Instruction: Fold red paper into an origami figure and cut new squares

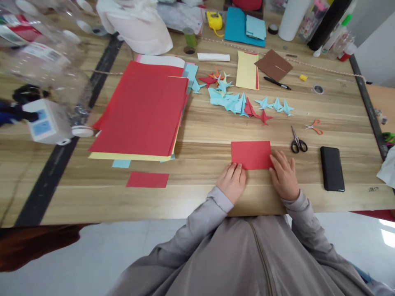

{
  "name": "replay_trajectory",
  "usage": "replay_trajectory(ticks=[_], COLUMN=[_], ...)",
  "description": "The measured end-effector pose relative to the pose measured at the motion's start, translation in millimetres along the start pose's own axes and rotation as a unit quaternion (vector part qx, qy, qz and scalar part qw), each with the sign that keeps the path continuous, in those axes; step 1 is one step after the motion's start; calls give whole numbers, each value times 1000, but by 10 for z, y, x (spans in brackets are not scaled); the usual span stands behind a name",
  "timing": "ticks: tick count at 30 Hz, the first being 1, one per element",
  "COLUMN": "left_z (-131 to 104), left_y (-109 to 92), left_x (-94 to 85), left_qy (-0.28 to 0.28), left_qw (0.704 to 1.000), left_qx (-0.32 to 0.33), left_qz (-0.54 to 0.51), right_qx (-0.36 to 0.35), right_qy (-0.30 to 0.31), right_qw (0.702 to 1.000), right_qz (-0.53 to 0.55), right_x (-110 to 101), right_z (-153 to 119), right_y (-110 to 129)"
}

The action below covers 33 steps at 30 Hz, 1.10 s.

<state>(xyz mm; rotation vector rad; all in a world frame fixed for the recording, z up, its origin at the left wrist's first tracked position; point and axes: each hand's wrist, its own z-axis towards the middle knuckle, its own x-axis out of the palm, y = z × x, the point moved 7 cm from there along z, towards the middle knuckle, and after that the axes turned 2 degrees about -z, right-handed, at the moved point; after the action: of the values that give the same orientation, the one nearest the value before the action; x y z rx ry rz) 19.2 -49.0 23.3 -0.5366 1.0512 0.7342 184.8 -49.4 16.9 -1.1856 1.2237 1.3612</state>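
Observation:
A red paper rectangle (251,154) lies on the table in front of me. My left hand (233,181) holds its lower left corner, fingers close together on the edge. At the paper's right edge, my right hand (284,174) grips with fingertips and thumb. Another small red paper piece (147,179) rests farther left. Black-handled scissors (298,142) and small orange-handled scissors (315,126) lie just beyond my right hand. Folded paper cranes in blue (233,102) and red (263,117) are grouped beyond the paper.
A large stack of coloured sheets, red on top (145,111), lies to the left. A black phone (332,168) is at the right. Clear plastic bottles (46,61) crowd the far left. Yellow paper strips (246,70), brown paper (273,65) and a pen (277,83) lie farther back.

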Motion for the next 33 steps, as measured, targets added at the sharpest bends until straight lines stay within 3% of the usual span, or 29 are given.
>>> replay_trajectory(ticks=[2, 7, 14, 19, 22, 27, 33], left_z=[111, 285, 334, 335, 341, 395, 437], left_y=[9, -45, -37, -49, -64, -31, 39], left_x=[28, 79, 192, 218, 228, 163, 32], left_qy=[-5, -43, -8, 28, 26, 9, -25], left_qw=[1000, 992, 986, 978, 977, 978, 976], left_qx=[15, 115, 166, 205, 213, 208, 214], left_qz=[6, -8, 9, -14, -17, -5, 17], right_qx=[-66, -102, -160, -188, -205, -292, -307], right_qy=[-8, -67, -163, -169, -180, -187, -227], right_qw=[997, 991, 973, 967, 962, 938, 924], right_qz=[29, 51, 15, 11, 15, -1, 19], right_x=[-11, -53, -84, -90, -122, -152, -189], right_z=[8, 35, 72, 128, 151, 205, 276], right_y=[148, 281, 338, 348, 394, 584, 625])
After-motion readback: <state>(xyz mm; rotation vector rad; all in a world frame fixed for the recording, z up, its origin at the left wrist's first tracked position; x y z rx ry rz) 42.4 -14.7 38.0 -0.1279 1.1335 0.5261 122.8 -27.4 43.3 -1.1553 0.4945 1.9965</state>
